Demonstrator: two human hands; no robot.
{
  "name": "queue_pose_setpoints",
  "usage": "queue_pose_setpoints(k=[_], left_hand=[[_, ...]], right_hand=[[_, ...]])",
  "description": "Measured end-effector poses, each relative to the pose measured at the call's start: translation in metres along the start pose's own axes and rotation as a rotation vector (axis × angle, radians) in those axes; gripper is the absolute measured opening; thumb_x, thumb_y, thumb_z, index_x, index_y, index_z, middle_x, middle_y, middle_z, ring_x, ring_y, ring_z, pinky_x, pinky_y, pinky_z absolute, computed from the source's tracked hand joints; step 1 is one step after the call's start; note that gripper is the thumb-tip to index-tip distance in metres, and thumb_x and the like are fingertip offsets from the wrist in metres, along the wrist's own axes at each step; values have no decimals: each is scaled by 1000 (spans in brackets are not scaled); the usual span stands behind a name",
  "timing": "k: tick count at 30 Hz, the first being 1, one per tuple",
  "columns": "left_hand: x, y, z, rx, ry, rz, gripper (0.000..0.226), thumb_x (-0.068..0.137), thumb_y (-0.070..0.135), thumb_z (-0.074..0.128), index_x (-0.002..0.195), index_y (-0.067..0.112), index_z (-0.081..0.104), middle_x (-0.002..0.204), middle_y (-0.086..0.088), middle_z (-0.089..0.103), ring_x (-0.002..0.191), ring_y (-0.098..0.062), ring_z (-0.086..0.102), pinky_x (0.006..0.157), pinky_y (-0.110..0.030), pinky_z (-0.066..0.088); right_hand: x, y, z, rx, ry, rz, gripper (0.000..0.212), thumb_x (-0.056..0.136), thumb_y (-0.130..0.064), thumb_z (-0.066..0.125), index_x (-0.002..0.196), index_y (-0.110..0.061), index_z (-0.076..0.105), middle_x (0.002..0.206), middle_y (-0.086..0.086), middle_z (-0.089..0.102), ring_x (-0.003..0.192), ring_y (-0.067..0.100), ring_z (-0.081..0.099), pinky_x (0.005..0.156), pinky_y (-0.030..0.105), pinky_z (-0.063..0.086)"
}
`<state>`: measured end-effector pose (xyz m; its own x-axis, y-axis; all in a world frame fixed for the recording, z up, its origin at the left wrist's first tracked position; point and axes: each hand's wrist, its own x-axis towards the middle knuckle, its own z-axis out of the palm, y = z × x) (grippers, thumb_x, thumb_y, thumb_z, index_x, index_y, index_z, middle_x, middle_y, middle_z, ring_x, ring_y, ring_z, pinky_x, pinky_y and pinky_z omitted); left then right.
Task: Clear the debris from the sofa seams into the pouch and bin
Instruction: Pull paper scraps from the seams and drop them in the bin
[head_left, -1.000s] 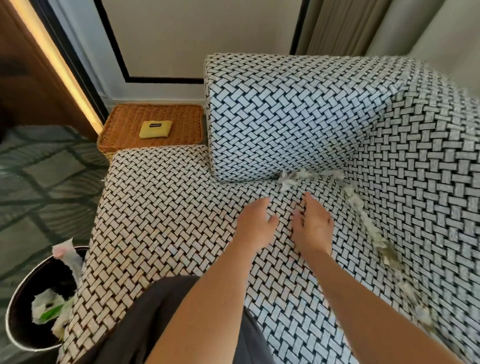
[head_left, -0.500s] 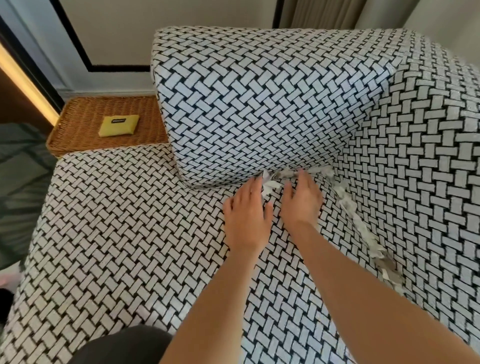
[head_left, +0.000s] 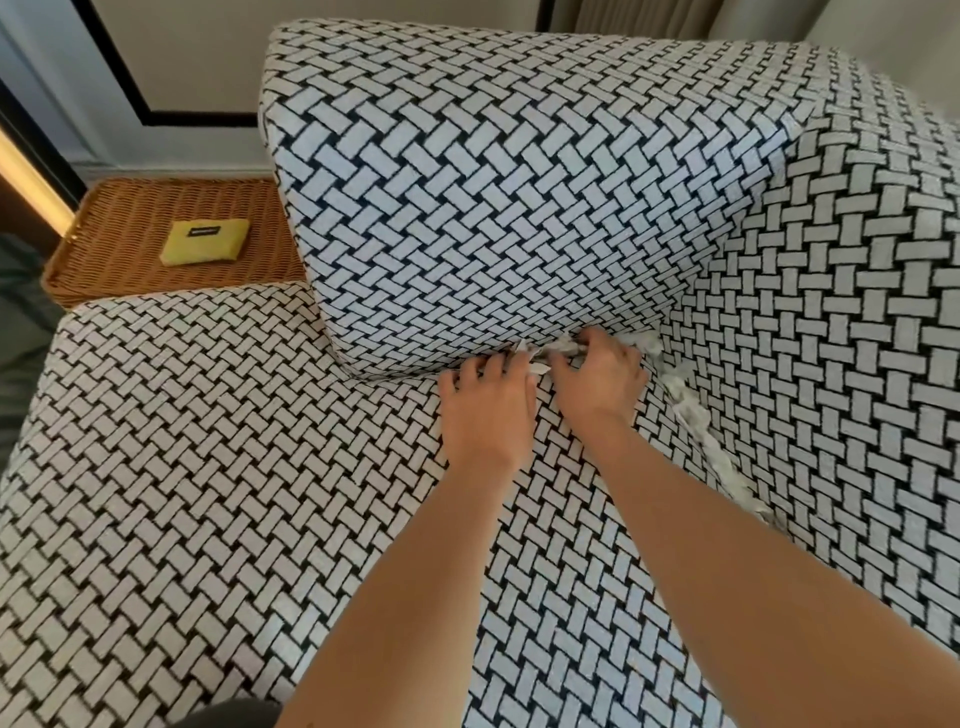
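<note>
The fingertips of the left hand (head_left: 488, 410) and right hand (head_left: 597, 384) curl out of sight at the seam, covering part of the paper scraps (head_left: 540, 358), whose trail toward 4 o'clock slips behind the right forearm, and the label on the yellow pouch (head_left: 204, 248) at 10 o'clock is too small to read.

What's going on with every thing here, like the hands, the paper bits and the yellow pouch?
Paper bits, stuck in the seams, not yet cleared.
Left hand, fingers bent at the seam; grip hidden.
Right hand, fingers curled on some bits.
Yellow pouch, lying flat in the basket.
</note>
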<state>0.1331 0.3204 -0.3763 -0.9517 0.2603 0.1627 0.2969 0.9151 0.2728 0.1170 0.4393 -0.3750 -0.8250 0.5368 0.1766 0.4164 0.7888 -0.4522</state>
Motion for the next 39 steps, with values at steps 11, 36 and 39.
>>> queue_pose_setpoints(k=[11,36,39], left_hand=[[9,-2,-2,-235,100,-145,27,94,29,51,120,29,60,102,4,69,99,-14,59,98,-34,34],[-11,-5,-24,-764,106,-167,35,81,38,11,60,23,35,59,-1,41,56,-16,51,51,-20,29],[-14,-10,-28,-730,33,-146,49,78,57,6,57,21,31,53,3,33,52,-18,43,50,-33,37]], right_hand=[[17,6,-1,-203,-130,-65,58,82,-57,51,120,-14,56,124,9,53,113,30,43,87,39,36],[11,11,-3,-166,-101,-255,26,93,-32,44,107,-16,59,104,7,63,103,26,50,87,37,30],[6,11,-7,-90,-106,-260,18,94,-27,46,101,-15,57,85,4,65,88,23,58,96,37,29]])
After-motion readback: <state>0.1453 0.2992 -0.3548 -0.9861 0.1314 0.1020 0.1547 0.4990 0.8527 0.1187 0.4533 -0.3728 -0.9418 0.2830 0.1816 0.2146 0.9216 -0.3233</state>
